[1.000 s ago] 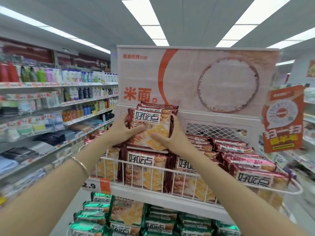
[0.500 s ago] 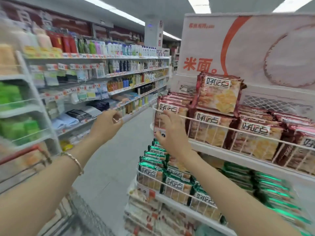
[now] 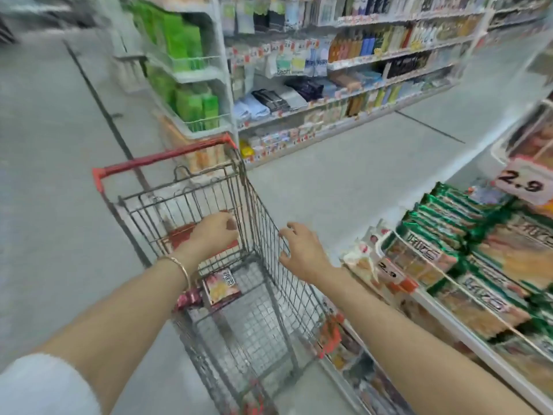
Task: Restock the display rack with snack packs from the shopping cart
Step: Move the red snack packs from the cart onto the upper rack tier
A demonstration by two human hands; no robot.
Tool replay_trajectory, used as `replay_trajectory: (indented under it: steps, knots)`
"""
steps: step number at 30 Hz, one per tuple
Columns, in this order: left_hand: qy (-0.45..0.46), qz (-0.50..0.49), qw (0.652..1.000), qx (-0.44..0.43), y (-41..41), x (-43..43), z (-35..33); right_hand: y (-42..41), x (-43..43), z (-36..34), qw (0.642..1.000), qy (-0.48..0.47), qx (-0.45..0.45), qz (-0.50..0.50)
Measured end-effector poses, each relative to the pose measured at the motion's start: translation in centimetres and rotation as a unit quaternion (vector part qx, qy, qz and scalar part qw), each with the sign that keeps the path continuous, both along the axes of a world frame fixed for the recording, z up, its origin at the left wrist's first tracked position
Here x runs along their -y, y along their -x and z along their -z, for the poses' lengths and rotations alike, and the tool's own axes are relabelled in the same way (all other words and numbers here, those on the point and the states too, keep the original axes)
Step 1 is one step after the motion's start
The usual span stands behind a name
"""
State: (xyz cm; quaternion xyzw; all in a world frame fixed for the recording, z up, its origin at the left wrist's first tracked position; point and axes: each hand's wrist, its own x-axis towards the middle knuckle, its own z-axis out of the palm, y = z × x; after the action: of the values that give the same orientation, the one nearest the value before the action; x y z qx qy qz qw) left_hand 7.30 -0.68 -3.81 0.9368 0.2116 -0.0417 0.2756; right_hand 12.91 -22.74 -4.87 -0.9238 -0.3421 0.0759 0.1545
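A wire shopping cart point(image 3: 269, 223) with a red handle stands in the aisle in front of me. A red snack pack point(image 3: 222, 286) lies in its basket, and another red pack point(image 3: 179, 236) shows under my left hand. My left hand point(image 3: 214, 235) reaches down inside the cart with loosely curled fingers just above that pack and holds nothing that I can see. My right hand point(image 3: 300, 250) hovers with spread fingers at the cart's right wire wall. The display rack point(image 3: 443, 313) on the right holds green snack packs point(image 3: 440, 226) in its wire basket.
A 2.9 price tag point(image 3: 522, 184) hangs from the rack's upper tier, and a smaller tag point(image 3: 389, 272) sits on the tier below. Store shelves point(image 3: 299, 109) of goods line the far side of the aisle. Green boxes point(image 3: 191, 106) fill an end rack behind the cart.
Both hands left the red pack stacked on the rack's top tier. My view swung left and down, and my hands dropped to the cart, the left one into the basket.
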Motion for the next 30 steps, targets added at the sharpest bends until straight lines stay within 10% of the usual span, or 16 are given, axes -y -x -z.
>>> replay_trajectory:
  steps: [12, 30]
  knots:
    - [0.035, -0.102, 0.987, -0.117, 2.2, -10.3, 12.5, -1.2, -7.9, 13.3, 0.976, 0.110, -0.185, -0.035]
    - [0.098, 0.052, 0.931, -0.349, -7.9, -14.8, 41.1, -1.4, -11.3, 33.7, 0.937, 0.095, -0.284, 0.182]
